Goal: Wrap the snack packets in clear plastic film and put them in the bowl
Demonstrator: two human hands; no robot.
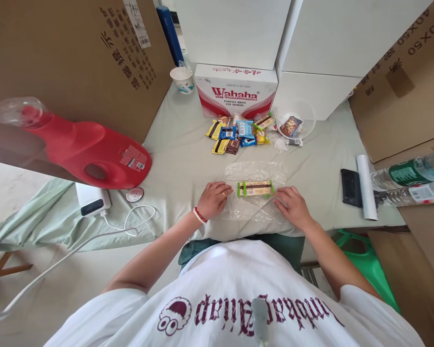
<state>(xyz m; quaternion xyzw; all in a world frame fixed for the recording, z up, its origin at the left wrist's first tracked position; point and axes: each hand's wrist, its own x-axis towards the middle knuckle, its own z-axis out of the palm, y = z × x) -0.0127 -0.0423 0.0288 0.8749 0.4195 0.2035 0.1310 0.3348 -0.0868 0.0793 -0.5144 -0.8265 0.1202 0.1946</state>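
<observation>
Packet (255, 188) on clear plastic (255, 170), between left hand (214, 199) and right hand (292, 207)

Between my fingers (222, 187) lies a snack pack (255, 188) in shiny printed plastic, on a clear sheet (244, 210) of glossy, crinkled plastic. Under them the desk (177, 159) wears matt, creased cloth. Beyond them is a smooth cardboard box (236, 91); left of them, a glossy red plastic jug (75, 150); far right, clear plastic bottles (417, 169).
</observation>
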